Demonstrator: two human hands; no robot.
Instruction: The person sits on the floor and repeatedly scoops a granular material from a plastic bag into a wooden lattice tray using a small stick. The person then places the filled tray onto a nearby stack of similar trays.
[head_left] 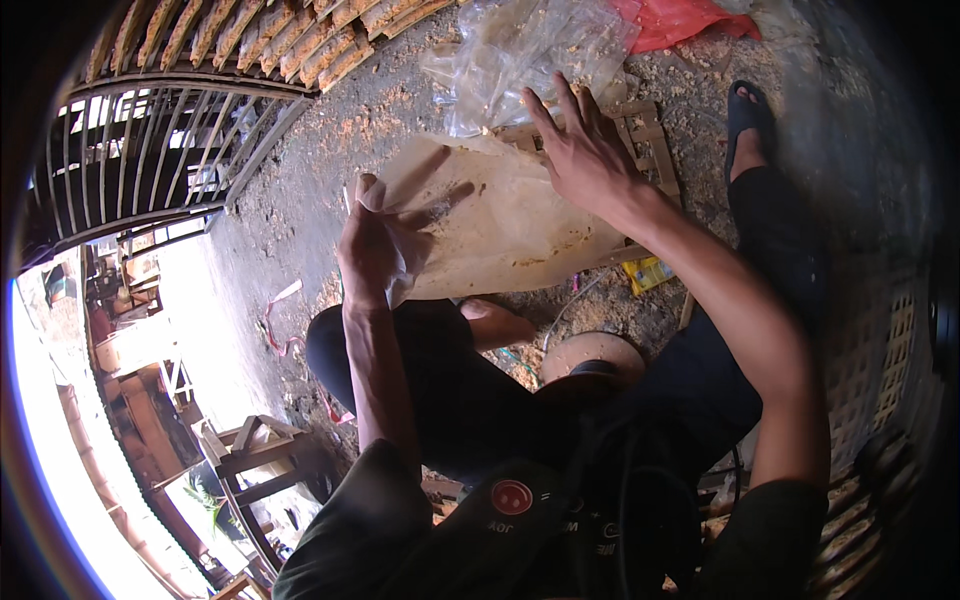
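Observation:
A cloudy, translucent plastic sheet (510,230) with brown stains stretches in front of me over a slatted wooden frame (655,150). My left hand (366,245) grips the sheet's left edge, its thumb folded over the bunched plastic. Above the far right part of the sheet, my right hand (590,155) is open with fingers spread. Whether its palm touches the plastic I cannot tell. Shadows of fingers fall across the sheet's left side.
Crumpled clear plastic (530,50) and red plastic (690,25) lie beyond the sheet on a crumb-strewn floor. Stacked slatted trays (230,40) stand at far left. A yellow packet (648,274) sits by the sheet's near right corner. A round, pale object (595,352) is between my legs.

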